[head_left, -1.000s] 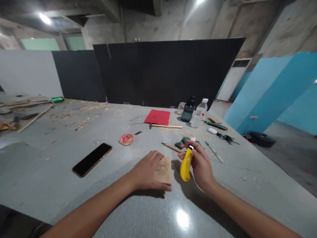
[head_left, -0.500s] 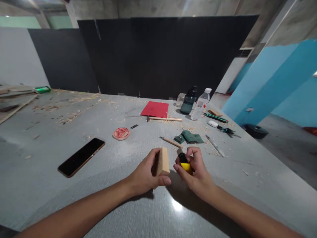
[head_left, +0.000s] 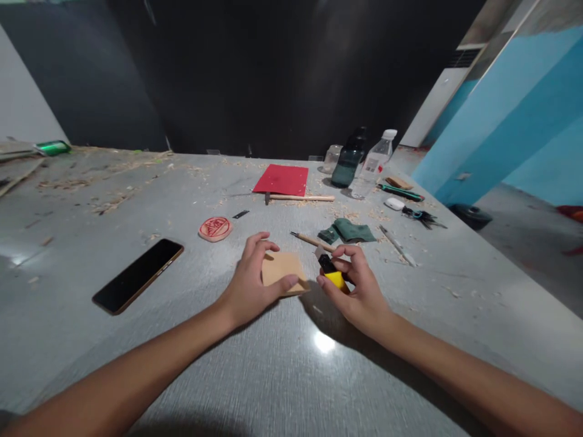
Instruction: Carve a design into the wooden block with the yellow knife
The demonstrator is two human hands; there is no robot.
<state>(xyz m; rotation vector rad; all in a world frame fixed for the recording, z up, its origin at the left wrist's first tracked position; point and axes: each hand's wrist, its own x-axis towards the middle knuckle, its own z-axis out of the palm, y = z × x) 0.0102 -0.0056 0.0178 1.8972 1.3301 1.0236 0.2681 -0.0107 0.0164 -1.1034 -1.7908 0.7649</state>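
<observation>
A pale wooden block [head_left: 283, 268] lies flat on the grey table. My left hand [head_left: 252, 282] grips it from the left, thumb across its near right corner and fingers along the far left edge. Just right of the block, my right hand [head_left: 355, 285] is closed around a yellow and black utility knife [head_left: 336, 278], its short blade pointing up and left. Beyond the knife lie a thin wooden-handled tool [head_left: 310, 240] and a folded green cloth [head_left: 348, 230]. A round wooden piece with a red design [head_left: 215, 229] rests further left, beside a small dark blade [head_left: 241, 214].
A phone [head_left: 139, 275] lies at the left. Further back are a red sheet [head_left: 281, 179], a hammer [head_left: 300, 198], a dark bottle [head_left: 347, 167] and a clear bottle [head_left: 377, 161]. On the right are keys [head_left: 421, 216], a teal cutter [head_left: 401, 193] and a pen [head_left: 398, 246]. Wood shavings are scattered about.
The wooden block has gone from standing on edge to lying flat, and my left hand has turned palm down over it. My right hand still holds the utility knife. The view has tilted down.
</observation>
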